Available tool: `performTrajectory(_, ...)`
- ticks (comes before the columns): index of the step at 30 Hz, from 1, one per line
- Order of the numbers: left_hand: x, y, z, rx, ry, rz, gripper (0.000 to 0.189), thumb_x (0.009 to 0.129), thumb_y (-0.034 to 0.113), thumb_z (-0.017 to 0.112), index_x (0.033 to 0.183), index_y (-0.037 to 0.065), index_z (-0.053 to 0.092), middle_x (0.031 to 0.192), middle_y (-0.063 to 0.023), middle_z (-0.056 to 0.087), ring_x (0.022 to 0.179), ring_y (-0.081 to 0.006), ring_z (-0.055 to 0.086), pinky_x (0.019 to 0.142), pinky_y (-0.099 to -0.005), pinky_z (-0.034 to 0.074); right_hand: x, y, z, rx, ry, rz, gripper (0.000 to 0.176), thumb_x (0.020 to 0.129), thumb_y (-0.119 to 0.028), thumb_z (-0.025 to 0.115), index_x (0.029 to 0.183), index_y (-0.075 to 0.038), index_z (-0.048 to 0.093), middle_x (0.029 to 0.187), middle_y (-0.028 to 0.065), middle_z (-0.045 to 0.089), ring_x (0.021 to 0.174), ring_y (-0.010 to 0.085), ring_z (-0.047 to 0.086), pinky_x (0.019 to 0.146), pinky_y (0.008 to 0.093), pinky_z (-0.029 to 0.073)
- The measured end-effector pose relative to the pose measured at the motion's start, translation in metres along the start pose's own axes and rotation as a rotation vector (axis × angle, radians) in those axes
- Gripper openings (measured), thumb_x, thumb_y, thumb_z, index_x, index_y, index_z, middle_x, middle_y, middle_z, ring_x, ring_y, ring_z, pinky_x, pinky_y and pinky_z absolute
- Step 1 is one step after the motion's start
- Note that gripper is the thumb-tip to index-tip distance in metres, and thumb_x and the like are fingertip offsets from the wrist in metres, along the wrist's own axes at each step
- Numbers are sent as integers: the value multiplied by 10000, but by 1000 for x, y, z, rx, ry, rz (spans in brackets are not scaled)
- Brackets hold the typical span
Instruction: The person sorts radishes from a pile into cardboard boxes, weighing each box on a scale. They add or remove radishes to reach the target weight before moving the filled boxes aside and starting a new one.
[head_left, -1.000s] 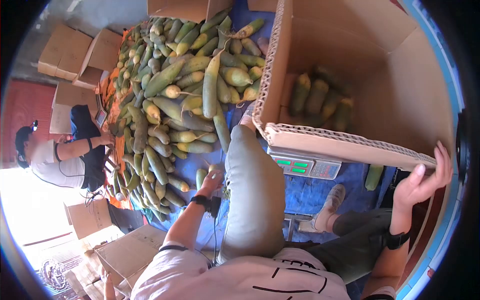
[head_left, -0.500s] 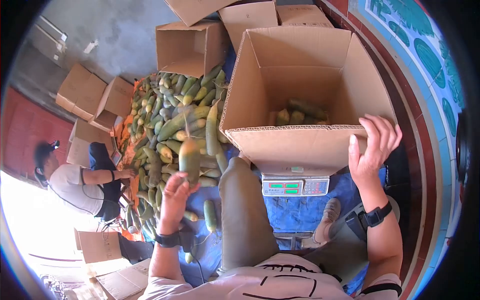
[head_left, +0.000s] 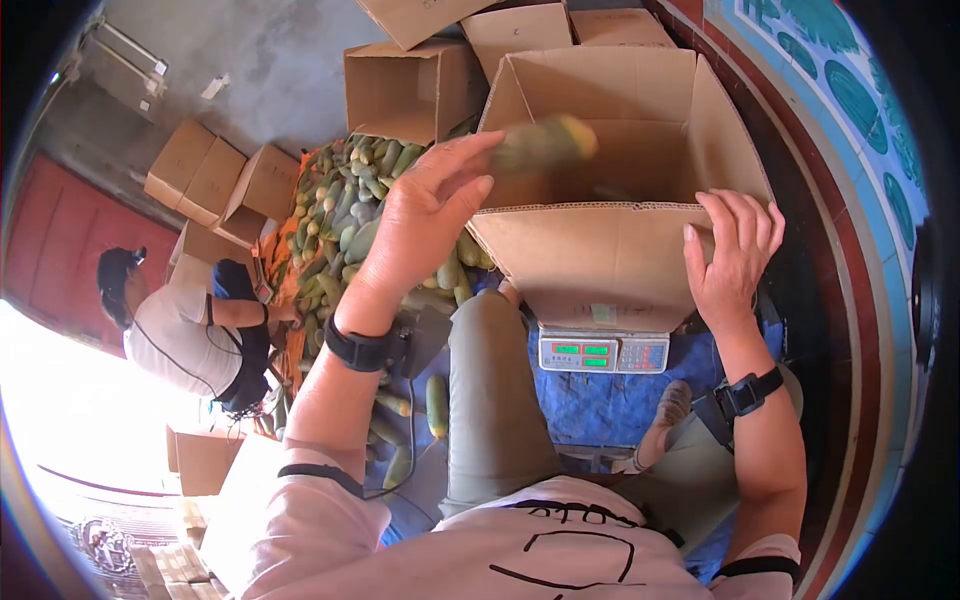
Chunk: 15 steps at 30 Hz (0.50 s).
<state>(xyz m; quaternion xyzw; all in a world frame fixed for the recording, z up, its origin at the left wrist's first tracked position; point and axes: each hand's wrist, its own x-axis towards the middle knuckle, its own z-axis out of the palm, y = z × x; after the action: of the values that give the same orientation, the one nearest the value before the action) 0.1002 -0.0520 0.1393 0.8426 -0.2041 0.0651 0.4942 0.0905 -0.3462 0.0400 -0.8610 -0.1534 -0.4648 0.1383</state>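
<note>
A motion-blurred green radish [head_left: 548, 145] with a yellowish end is in the air over the mouth of a large open cardboard box [head_left: 600, 265]. My left hand [head_left: 435, 195] is just left of it, at the box's left rim, with thumb and fingers apart; the radish lies beyond the fingertips. My right hand [head_left: 732, 245] grips the box's front rim near its right corner. Beneath the box sits a digital scale [head_left: 604, 351] with lit green displays. The inside bottom of the box is in shadow, so its contents are hard to make out.
A heap of green radishes [head_left: 350, 225] lies left of the box on orange and blue sheeting. A single radish [head_left: 437, 406] rests by my leg. More cardboard boxes [head_left: 395, 95] stand behind the heap. A co-worker [head_left: 185, 335] crouches at far left, one hand near the heap.
My left hand has swung up and right from the heap to the box, and the radish has left its grasp above the opening. My right hand stays on the rim.
</note>
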Motion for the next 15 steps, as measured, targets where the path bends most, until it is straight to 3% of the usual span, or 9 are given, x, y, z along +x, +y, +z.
performTrajectory(1,-3,-1,-1,-1,3,-4,330,904,54,502,1230,-1,506,1205,-81,530,1108,-157,517,977,-322,415,0,0,0,-5,0,-1,305,799,-191,598,1091,-115,557,1083,58,541,1063,248,469,998,490,250)
performTrajectory(3,-13,-4,-5,339,73,198,343,892,35,509,1235,17,514,1208,-55,546,1116,-133,510,983,-302,384,-1,1,0,-6,-9,-1,304,802,-191,595,1094,-117,556,1081,56,543,1061,247,470,997,488,252)
performTrajectory(4,-21,-13,-5,235,189,179,319,821,32,559,1138,48,588,1146,-133,587,1046,-207,570,887,-289,444,-1,2,0,-13,-1,-9,304,805,-191,593,1098,-119,555,1082,54,544,1061,246,470,995,486,254)
performTrajectory(5,-33,-22,-7,235,193,170,319,821,32,559,1138,48,588,1146,-133,587,1046,-207,570,887,-289,444,-1,2,0,-19,8,-18,304,809,-190,591,1102,-121,554,1084,51,546,1060,245,470,993,483,256)
performTrajectory(7,-59,-38,-17,252,259,-36,285,846,44,540,1126,41,593,1123,-114,603,978,-175,586,868,-275,443,-1,1,0,-13,6,-13,305,811,-192,591,1106,-125,554,1085,48,548,1060,242,470,991,481,258)
performTrajectory(15,-170,-136,-24,128,315,-489,189,877,71,538,1024,-1,633,931,-51,652,842,-91,568,761,-246,457,-1,2,5,-57,15,-25,306,818,-216,601,1111,-137,564,1087,34,555,1050,230,475,990,465,259)
